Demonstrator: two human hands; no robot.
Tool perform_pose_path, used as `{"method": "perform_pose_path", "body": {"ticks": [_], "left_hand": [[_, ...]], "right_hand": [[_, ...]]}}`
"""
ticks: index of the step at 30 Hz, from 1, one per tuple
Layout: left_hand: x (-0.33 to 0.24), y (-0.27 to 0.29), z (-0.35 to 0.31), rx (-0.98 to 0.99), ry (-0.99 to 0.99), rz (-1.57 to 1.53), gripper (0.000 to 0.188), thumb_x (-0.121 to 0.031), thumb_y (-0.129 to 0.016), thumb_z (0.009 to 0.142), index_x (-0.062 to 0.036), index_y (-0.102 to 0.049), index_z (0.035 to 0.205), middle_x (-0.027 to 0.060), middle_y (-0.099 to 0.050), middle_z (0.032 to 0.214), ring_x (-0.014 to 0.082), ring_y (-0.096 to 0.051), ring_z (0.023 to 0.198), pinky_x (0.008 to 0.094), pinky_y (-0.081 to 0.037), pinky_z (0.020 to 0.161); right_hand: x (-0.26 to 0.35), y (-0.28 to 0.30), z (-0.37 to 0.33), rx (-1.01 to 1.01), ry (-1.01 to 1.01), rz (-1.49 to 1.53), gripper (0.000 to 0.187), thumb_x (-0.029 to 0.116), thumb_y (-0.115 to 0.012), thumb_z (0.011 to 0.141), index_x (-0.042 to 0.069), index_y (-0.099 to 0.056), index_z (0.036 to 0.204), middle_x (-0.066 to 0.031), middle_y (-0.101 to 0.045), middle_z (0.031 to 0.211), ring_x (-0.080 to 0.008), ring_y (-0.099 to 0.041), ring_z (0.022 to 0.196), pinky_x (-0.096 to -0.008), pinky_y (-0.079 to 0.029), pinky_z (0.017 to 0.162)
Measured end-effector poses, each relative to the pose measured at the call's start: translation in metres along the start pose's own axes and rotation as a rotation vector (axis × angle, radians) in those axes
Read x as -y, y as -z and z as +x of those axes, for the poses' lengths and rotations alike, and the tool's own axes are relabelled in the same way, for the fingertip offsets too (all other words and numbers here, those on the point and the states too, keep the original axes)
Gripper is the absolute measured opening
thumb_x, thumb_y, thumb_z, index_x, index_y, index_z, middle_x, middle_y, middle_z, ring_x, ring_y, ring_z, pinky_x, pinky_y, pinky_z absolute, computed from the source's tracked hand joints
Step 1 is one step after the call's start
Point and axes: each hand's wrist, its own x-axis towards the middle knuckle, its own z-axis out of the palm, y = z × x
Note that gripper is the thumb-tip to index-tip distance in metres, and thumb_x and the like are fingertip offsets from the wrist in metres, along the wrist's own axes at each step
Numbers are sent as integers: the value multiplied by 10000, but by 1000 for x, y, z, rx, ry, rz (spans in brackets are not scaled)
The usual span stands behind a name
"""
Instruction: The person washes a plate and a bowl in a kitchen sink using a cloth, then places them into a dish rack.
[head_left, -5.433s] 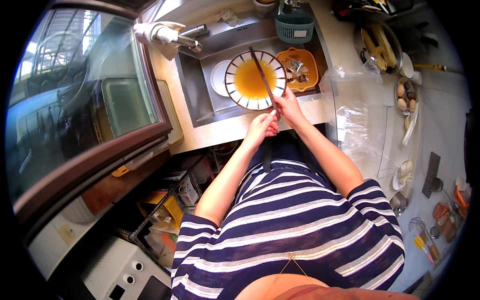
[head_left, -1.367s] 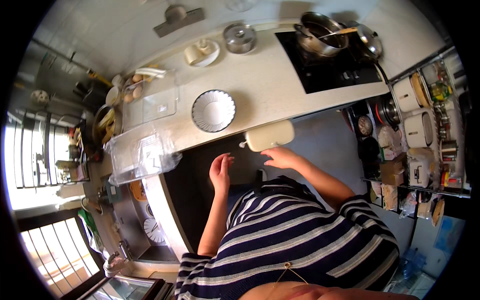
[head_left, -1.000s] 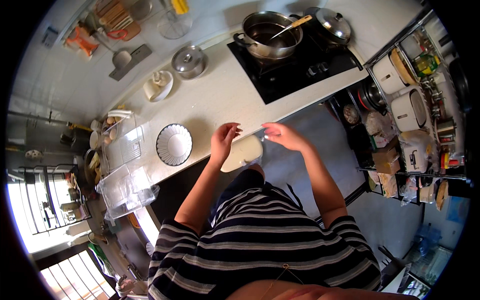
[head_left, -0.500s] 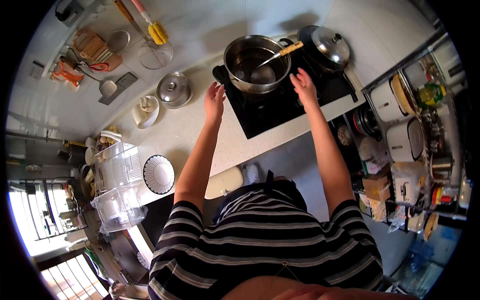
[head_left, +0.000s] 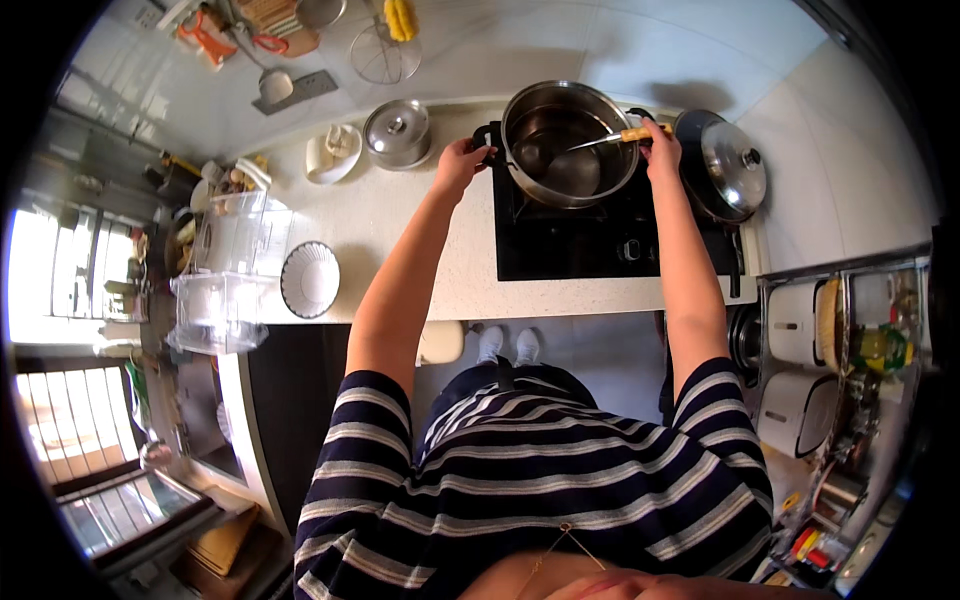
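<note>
A large steel pot [head_left: 546,192] with dark liquid inside sits over the black stove [head_left: 580,255]. My left hand [head_left: 462,166] is closed round its black left handle [head_left: 490,142]. At the opposite side, the fingers of my right hand [head_left: 661,152] curl in at the right handle, which they mostly hide. A ladle [head_left: 632,134] with a yellow-brown grip leans across the pot's right rim, its head down in the liquid. The end of its grip lies against my right fingers; whether they press on it, I cannot tell.
A dark pan with a steel-rimmed glass lid [head_left: 735,165] stands just right of the pot. Left on the counter are a lidded steel pot [head_left: 398,136], a plate of white food [head_left: 320,172], a ribbed bowl [head_left: 310,280] and a clear rack [head_left: 225,300]. Shelves [head_left: 850,270] stand at the right.
Both hands, apart from the pot before, have come to its two handles, and the left has closed on its one. The view has turned and shifted.
</note>
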Motion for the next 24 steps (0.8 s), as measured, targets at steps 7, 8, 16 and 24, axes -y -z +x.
{"method": "perform_pose_path", "body": {"ticks": [7, 8, 16, 24], "left_hand": [[17, 46, -124, -25, 20, -55, 280, -144, -589, 976, 36, -547, 1187, 126, -695, 1066, 178, -666, 1012, 317, -520, 924], [12, 52, -147, -29, 33, -75, 278, -153, -580, 983, 36, -546, 1184, 127, -696, 1059, 182, -668, 1008, 320, -520, 927], [-12, 140, -360, -207, 179, -195, 318, -323, -541, 1020, -24, -618, 1100, 32, -673, 866, 124, -667, 748, 260, -552, 715], [-33, 248, -601, -483, 137, -445, 359, -402, -502, 1021, -63, -618, 1010, 23, -666, 813, 123, -662, 724, 299, -562, 690]], "right_hand": [[40, -31, -76, 409, 258, -222, 296, 280, -748, 882, 58, -704, 1074, -25, -670, 978, -108, -623, 877, -267, -494, 774], [52, -39, -93, 463, 297, -279, 284, 266, -738, 893, 52, -703, 1076, -25, -670, 975, -106, -624, 873, -258, -498, 778], [126, -164, -271, 1011, 441, -461, 217, 225, -716, 913, 40, -672, 1017, -11, -665, 943, -80, -613, 856, -244, -516, 786], [58, -328, -494, 1319, 332, -564, 233, 267, -693, 922, 55, -673, 1017, -33, -705, 975, -77, -629, 836, -223, -508, 711]]}}
